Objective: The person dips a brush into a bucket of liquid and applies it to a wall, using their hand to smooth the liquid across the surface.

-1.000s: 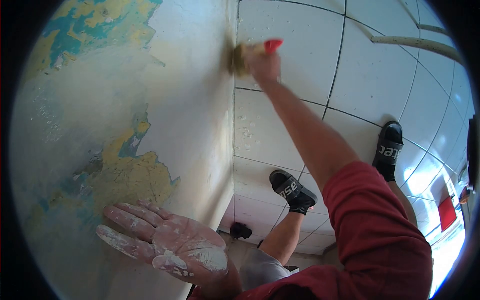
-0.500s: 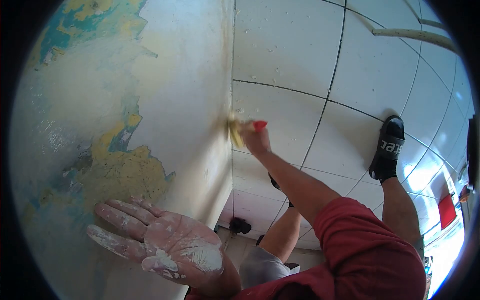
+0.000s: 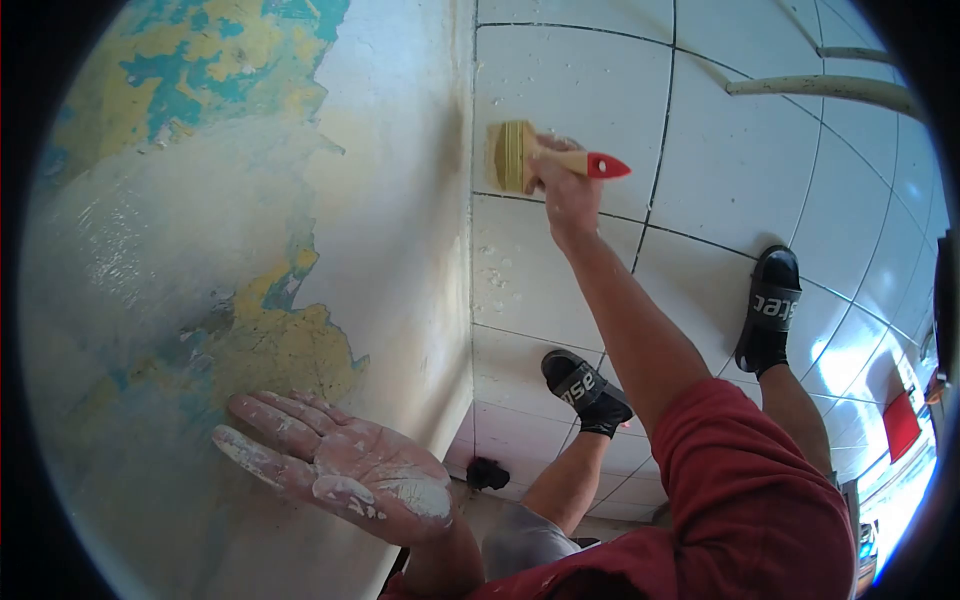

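My right hand [image 3: 572, 195] is closed round the handle of a wide, flat paintbrush [image 3: 515, 157] with pale bristles, a wooden handle and a red tip. The brush is over the floor tiles, its bristles pointing left toward the foot of the wall [image 3: 395, 180]. My left hand [image 3: 365, 460] is open, palm up and fingers stretched out, in front of the lower wall. White, chalky residue coats its palm, thumb and fingers. Beyond its fingertips the wall shows a patch of peeling yellow and teal paint [image 3: 285, 345].
White crumbs lie on the tiled floor [image 3: 600, 90] along the wall. My feet in black slides [image 3: 775, 300] stand on the tiles. A dark clump [image 3: 488, 473] lies near the wall corner. Curved pale legs [image 3: 820, 90] of some object reach in at upper right, and a red item [image 3: 901, 425] is at far right.
My right hand has moved the paintbrush from the wall's base up the view and out over the tiles. My left hand stays open, shifted slightly right in view. The second foot now shows.
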`<action>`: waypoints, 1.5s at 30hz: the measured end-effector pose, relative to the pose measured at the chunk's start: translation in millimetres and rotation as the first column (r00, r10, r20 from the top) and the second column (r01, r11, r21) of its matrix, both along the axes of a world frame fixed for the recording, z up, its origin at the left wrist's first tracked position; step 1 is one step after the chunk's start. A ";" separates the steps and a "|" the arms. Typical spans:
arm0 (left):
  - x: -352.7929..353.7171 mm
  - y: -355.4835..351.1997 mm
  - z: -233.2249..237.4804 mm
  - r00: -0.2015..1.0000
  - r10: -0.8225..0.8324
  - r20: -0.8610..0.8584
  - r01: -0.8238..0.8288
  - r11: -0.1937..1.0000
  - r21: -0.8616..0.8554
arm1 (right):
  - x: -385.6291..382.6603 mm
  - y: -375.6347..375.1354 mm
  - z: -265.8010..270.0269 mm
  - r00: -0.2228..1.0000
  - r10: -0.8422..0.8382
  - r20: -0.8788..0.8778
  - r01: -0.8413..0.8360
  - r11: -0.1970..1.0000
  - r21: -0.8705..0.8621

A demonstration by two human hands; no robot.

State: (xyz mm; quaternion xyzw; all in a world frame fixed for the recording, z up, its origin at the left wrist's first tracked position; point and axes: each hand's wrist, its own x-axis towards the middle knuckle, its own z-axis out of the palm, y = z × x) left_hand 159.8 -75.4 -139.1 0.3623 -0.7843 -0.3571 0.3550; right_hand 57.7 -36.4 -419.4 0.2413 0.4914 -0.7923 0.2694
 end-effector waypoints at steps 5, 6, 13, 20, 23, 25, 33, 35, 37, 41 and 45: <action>5.1 -3.8 -0.1 0.998 -0.026 0.050 0.027 0.999 -0.021 | -17.8 -40.2 -14.3 0.998 -0.020 -0.061 0.021 1.000 0.016; 8.9 -5.8 -3.0 0.994 -0.082 0.077 0.088 0.993 -0.075 | -18.6 -48.2 -14.6 0.998 0.001 -0.056 0.002 0.999 0.053; 13.0 -4.6 -4.5 0.993 -0.104 0.050 0.107 0.992 -0.067 | -20.8 -58.6 74.2 1.000 0.006 -0.006 -0.008 0.954 -0.301; 5.3 -4.3 -1.8 0.990 -0.134 0.035 0.136 0.988 -0.067 | -31.6 -23.8 155.2 0.995 0.098 -0.006 -0.083 0.801 -0.593; 1.1 -1.5 -2.5 0.997 0.014 -0.076 -0.007 0.997 0.083 | -26.5 -42.0 86.2 0.999 0.038 0.029 -0.016 0.839 -0.544; 2.3 -2.6 -5.0 0.998 -0.035 -0.060 0.037 0.999 0.025 | -26.5 -44.2 50.7 0.999 0.039 0.026 -0.022 0.878 -0.477; 14.3 -10.7 -21.9 0.988 -0.029 0.154 0.052 0.988 -0.148 | -9.4 -50.0 -7.1 0.967 0.006 -0.255 0.025 0.993 0.118; 14.5 -10.1 -24.5 0.986 -0.001 0.165 0.026 0.989 -0.148 | -9.4 -60.4 -7.3 0.974 0.012 -0.228 0.014 0.994 0.112; 9.3 -6.3 -22.1 0.990 -0.026 0.139 0.050 0.985 -0.168 | -14.4 -67.1 13.9 0.980 0.024 -0.198 -0.002 0.994 0.113; -4.3 10.7 -1.3 0.996 0.091 -0.008 -0.089 0.987 0.136 | -18.6 -64.6 88.9 0.995 0.066 -0.079 -0.077 0.986 -0.147; -12.9 13.9 28.9 0.968 0.213 -0.130 -0.140 0.895 0.424 | -24.9 -59.7 210.8 0.980 0.065 -0.186 -0.103 0.973 -0.207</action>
